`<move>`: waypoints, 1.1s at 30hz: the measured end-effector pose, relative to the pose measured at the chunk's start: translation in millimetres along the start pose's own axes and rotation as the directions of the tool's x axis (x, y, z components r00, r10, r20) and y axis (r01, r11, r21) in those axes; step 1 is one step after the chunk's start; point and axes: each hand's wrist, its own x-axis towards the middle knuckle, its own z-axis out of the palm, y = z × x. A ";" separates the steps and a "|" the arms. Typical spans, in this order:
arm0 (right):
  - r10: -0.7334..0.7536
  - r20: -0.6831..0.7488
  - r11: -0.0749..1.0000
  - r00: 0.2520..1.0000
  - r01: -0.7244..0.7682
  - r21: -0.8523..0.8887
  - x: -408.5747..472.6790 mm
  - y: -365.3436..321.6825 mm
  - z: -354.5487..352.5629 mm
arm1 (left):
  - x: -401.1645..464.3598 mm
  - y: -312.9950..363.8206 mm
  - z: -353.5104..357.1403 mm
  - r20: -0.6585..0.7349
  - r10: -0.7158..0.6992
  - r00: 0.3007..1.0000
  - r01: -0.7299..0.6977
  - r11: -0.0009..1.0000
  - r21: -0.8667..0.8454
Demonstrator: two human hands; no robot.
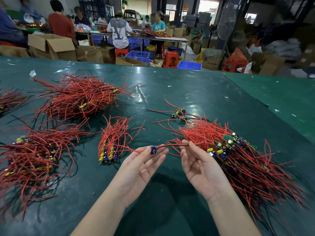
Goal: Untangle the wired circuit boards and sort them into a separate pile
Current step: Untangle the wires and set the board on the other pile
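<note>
Board [153,149] rides on my left hand [143,165] fingers, thumb holding it; my right hand [197,163] pinches its red wire [172,145], pulling it clear of the tangle [242,160] just right.

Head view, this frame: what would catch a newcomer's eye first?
First, the heaps of red-wired circuit boards all over the green table, the biggest tangled pile spreading at right. Next, the two hands at centre: the left hand holds one small board at its fingertips, while the right hand pinches its red wire. Just left of them lies a small neat pile, boards lined up.
</note>
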 end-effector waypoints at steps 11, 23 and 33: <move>-0.075 0.025 0.996 0.997 0.076 -0.049 -0.2 -0.9 -2.7 | 0.9 2.5 -3.5 -0.026 -0.006 1.000 0.006 1.000 0.008; -0.124 0.121 0.985 0.985 0.107 0.137 -1.5 -11.2 -4.6 | -2.0 -1.9 3.1 -0.052 -0.007 0.999 0.010 0.999 0.051; -0.196 0.022 0.950 0.980 0.184 0.253 -2.0 -13.0 -5.7 | -2.5 -8.2 6.5 -0.007 0.005 1.000 -0.005 0.998 0.061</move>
